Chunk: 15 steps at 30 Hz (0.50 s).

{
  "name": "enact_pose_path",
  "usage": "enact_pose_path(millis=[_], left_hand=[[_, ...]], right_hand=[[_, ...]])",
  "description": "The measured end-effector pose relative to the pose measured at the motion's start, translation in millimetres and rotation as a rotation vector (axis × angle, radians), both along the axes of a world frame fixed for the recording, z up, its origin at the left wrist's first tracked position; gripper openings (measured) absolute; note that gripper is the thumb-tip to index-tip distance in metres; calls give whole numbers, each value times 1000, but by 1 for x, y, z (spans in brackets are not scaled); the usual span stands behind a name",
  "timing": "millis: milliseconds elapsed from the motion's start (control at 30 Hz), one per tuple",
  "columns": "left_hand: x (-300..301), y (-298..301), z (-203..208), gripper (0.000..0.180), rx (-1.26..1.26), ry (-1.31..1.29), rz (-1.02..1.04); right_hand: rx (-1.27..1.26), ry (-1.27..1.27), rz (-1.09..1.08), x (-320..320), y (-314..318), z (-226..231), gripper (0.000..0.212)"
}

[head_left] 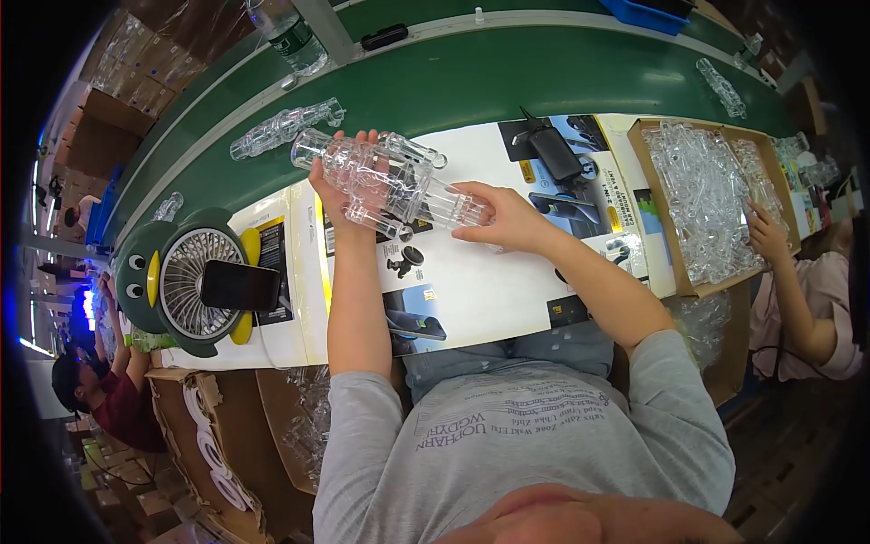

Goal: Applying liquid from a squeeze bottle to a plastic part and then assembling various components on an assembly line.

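A clear plastic figure with jointed-looking limbs (pixel 373 179) is held tilted above the printed cardboard sheet (pixel 507 299). My left hand (pixel 333 192) wraps round its wide upper end from below, fingertips showing behind the clear wall. At the opposite, lower end, my right hand (pixel 509 218) pinches the narrower leg-like parts between thumb and fingers. Two shorter clear limbs stick out at the figure's sides. Just beyond my left hand, another long clear plastic piece (pixel 283 129) lies on the green surface (pixel 435 82).
Left stands a penguin-shaped fan (pixel 136 317) with a phone (pixel 240 286) in front. A black device with a cable (pixel 555 152) lies beyond my right hand. At right, a co-worker's hand (pixel 768 234) touches clear parts in a cardboard box (pixel 654 195). A bottle (pixel 288 38) stands at the back.
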<state>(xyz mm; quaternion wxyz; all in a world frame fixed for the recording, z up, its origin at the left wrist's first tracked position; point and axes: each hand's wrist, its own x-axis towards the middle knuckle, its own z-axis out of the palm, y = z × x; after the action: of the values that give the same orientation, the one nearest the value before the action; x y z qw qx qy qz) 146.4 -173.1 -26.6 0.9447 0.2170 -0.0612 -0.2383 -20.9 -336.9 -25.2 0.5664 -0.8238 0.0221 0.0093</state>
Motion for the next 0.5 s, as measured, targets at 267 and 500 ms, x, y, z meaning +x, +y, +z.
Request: enact_pose_path(millis=[267, 500], left_hand=[[1, -1, -2, 51, -10, -10, -16], [2, -1, -3, 51, -21, -28, -36]], right_hand=[[13, -17, -13, -1, -1, -1, 64], [56, -25, -17, -1, -1, -5, 64]])
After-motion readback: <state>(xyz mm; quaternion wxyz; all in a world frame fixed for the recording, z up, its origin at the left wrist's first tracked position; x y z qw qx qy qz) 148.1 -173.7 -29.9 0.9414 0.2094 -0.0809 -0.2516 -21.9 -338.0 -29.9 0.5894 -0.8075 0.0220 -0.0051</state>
